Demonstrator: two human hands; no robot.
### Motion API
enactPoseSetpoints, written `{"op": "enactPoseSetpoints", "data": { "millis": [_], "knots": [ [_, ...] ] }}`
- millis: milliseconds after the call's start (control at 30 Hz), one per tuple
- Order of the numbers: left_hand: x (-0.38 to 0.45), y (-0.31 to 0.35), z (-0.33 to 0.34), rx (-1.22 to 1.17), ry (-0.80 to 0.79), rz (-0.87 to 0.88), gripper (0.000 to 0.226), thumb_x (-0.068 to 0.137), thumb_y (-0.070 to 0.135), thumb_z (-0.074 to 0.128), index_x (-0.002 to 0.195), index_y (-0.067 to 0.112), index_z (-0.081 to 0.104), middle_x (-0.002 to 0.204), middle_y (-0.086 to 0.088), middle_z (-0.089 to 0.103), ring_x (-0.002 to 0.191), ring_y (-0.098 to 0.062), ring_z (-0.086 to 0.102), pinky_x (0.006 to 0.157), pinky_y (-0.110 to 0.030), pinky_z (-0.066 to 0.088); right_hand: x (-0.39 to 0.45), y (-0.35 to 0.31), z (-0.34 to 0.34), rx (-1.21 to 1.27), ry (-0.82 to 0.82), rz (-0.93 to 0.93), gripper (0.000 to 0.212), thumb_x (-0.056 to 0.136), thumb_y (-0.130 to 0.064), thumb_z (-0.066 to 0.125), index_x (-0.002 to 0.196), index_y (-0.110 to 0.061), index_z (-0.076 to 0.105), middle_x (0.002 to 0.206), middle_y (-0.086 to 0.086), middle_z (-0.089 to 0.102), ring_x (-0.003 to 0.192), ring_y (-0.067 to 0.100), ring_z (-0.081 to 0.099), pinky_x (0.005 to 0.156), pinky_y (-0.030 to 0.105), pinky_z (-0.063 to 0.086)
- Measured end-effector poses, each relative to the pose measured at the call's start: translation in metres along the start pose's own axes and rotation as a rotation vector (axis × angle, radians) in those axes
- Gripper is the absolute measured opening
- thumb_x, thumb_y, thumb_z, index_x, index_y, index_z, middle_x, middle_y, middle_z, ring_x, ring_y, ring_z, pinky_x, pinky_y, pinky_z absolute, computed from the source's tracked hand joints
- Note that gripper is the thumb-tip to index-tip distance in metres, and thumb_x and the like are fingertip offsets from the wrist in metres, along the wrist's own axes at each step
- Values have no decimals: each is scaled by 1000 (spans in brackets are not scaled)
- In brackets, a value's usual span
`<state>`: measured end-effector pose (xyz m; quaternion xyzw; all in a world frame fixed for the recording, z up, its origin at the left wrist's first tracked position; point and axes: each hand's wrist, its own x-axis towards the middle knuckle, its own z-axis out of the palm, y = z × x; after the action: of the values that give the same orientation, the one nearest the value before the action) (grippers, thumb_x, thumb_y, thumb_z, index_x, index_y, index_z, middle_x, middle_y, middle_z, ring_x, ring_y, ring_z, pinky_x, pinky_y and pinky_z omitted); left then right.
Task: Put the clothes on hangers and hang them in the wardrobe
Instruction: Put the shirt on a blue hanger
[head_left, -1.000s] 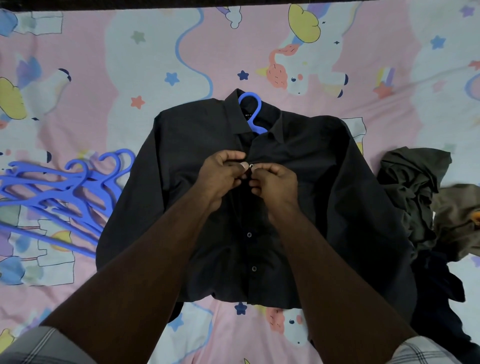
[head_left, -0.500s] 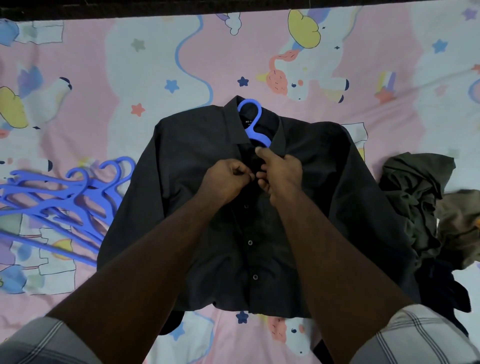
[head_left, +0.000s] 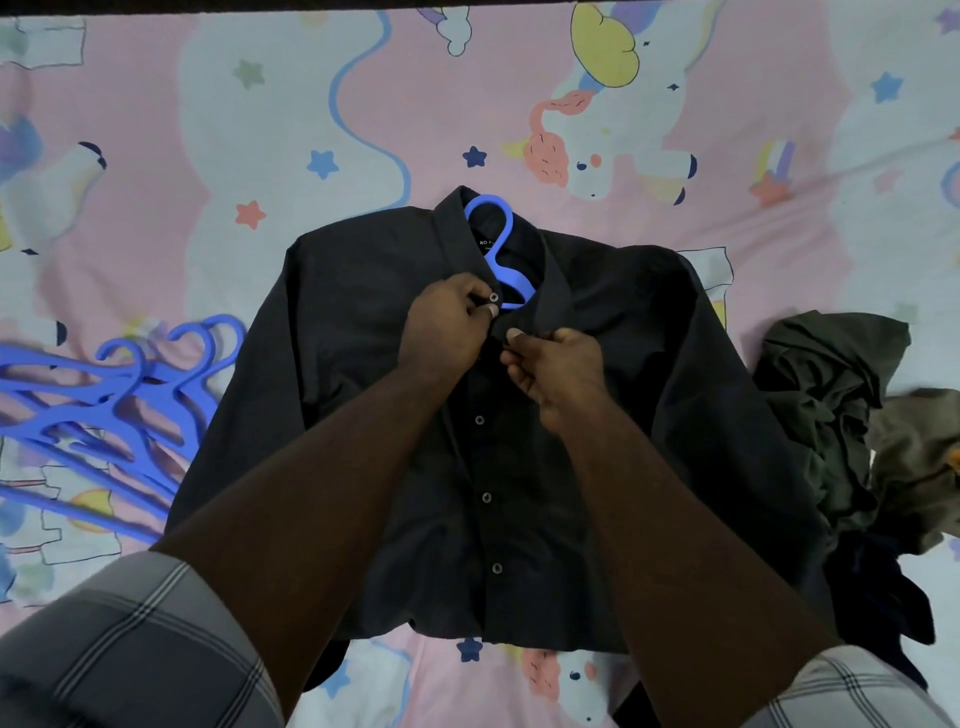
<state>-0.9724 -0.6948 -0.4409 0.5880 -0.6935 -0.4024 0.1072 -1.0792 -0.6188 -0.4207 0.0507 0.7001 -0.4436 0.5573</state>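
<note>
A dark, smooth-woven button-front shirt (head_left: 597, 415) lies flat, front up, on a pink cartoon-print bedsheet (head_left: 208, 156), with a blue plastic hanger (head_left: 500, 249) hooked out through its open collar. The left hand (head_left: 449, 325) pinches the top button edge; the right hand (head_left: 558, 364) pinches the opposite placket. More blue plastic hangers (head_left: 119, 405) lie left of the shirt, and crumpled olive and dark garments (head_left: 841, 415) right.

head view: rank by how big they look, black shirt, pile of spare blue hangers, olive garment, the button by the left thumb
1. Black shirt: by far the largest.
2. Spare hangers and olive garment: similar in spread; the hangers run off the frame edge, so I won't rank them.
3. Button by the left hand: smallest.
</note>
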Motion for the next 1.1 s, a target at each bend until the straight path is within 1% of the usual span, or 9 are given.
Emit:
{"op": "enactPoseSetpoints", "data": {
  "millis": [100,200,267,433,633,733,867,967,1100],
  "knots": [
    [7,4,3,-13,26,-71,7,88,26,72,89,20,68,81,14,65,75,-2,60,63,-3,38,2,0,-4,-36,-38,47,7,91,-4,68,95,-3,63,81,10,69,66,14,66,61,25,57],
    [12,9,2,-82,-6,-163,6,86,24,72,84,19,71,82,10,70,80,-10,66,75,-24,53,5,1,-7,-113,-54,87,9,93,-9,66,99,-1,65,82,9,68,62,13,62,54,24,53],
    [10,14,-4,-163,-33,-228,5,84,22,71,80,20,71,76,8,71,76,-12,69,72,-30,57,5,0,-7,-106,-61,83,10,94,-10,66,99,-1,64,79,8,65,60,12,59,53,23,51],
    [-2,25,-25,-394,-52,-296,1,84,10,70,85,9,70,73,-2,69,61,-6,61,54,-20,49,-7,-6,5,-17,-28,-168,13,93,-7,68,82,-8,60,72,5,65,65,14,63,65,28,58],
    [-14,32,-45,-425,-46,-197,7,88,10,73,95,13,76,81,5,74,64,4,64,57,-8,46,-13,-1,25,-175,144,-387,13,78,-21,75,75,-12,66,69,2,72,69,20,73,70,50,61],
    [-22,34,-48,-444,-47,-184,8,89,9,74,96,11,76,80,5,74,64,6,66,56,-7,46,-17,1,31,-212,169,-418,16,73,-27,75,71,-14,66,67,1,71,67,20,72,67,49,61],
    [-28,32,-51,-520,-88,-245,9,89,8,73,95,15,75,80,2,74,60,3,64,56,-12,48,-21,6,33,-58,90,-373,12,79,-12,77,73,-6,68,71,9,73,74,28,74,73,52,61],
    [-28,28,-51,-562,-116,-307,11,90,8,72,92,18,75,77,4,74,60,1,63,58,-15,49,-27,6,32,50,38,-336,12,84,1,73,74,-6,69,76,15,72,73,26,70,78,44,60],
    [-29,25,-46,-692,-122,-412,11,91,6,71,90,16,75,77,1,73,68,-8,63,60,-19,51,-31,9,31,52,10,-338,18,86,3,69,76,-11,71,75,10,69,72,20,63,74,37,56]
  ]
}}
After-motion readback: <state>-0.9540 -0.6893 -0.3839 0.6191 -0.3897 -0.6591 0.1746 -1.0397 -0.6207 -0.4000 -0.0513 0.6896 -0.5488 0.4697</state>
